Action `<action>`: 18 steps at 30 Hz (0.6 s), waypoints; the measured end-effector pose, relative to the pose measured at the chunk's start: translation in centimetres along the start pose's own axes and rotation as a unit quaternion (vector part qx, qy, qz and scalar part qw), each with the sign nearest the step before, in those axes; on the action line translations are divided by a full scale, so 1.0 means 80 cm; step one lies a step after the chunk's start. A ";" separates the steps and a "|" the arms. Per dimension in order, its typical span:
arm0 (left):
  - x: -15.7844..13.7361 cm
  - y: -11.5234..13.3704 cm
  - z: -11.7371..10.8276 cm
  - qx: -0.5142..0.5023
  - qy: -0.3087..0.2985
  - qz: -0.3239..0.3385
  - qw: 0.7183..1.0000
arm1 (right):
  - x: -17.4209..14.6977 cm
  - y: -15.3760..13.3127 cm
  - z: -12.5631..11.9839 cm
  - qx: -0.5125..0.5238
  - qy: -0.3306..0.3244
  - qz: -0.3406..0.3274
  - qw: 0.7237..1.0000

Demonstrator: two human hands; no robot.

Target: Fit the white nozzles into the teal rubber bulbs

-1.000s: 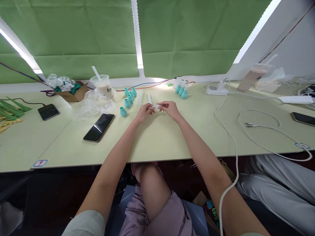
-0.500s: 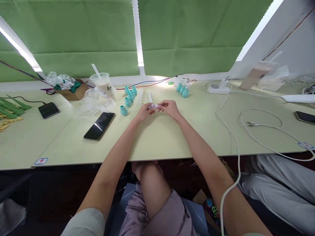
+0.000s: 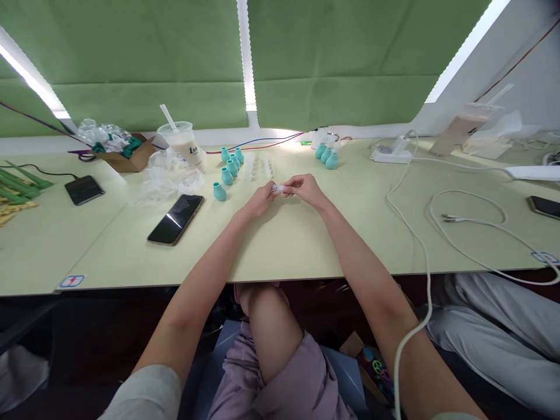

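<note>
Small white piece (image 3: 279, 188), pinched between the fingers of left hand (image 3: 261, 200) and right hand (image 3: 306, 189), over the surface (image 3: 284, 245) — work on it apparently unfinished. Open-mouthed teal bulbs (image 3: 219, 192) at left seem pending; farther teal bulbs (image 3: 331, 161) at right — perhaps completed.

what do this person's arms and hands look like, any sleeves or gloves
The left hand and right hand are bare, without gloves, and no watch or bracelet shows. The forearms are uncovered. The left sleeve is pale grey and short; of the right sleeve only a sliver shows at the bottom edge.
</note>
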State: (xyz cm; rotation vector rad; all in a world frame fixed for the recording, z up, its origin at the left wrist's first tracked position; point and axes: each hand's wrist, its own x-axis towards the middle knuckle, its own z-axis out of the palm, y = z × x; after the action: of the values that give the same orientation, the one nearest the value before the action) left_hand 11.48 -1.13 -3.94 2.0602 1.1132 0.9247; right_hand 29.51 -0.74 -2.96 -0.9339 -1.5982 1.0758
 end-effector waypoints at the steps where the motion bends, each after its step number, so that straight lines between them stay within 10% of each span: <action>1: -0.001 -0.001 0.001 -0.008 0.005 0.009 1.000 | 0.000 0.002 -0.001 -0.001 -0.007 -0.001 1.000; 18: -0.002 -0.001 0.009 0.143 0.034 0.027 0.989 | 0.002 0.015 -0.001 0.022 -0.046 0.009 0.999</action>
State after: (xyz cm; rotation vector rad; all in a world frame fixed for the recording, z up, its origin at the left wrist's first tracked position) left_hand 11.95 -1.39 -4.51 2.3132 1.2972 0.9103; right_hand 29.61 -0.20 -4.06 -0.8818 -1.6363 1.1761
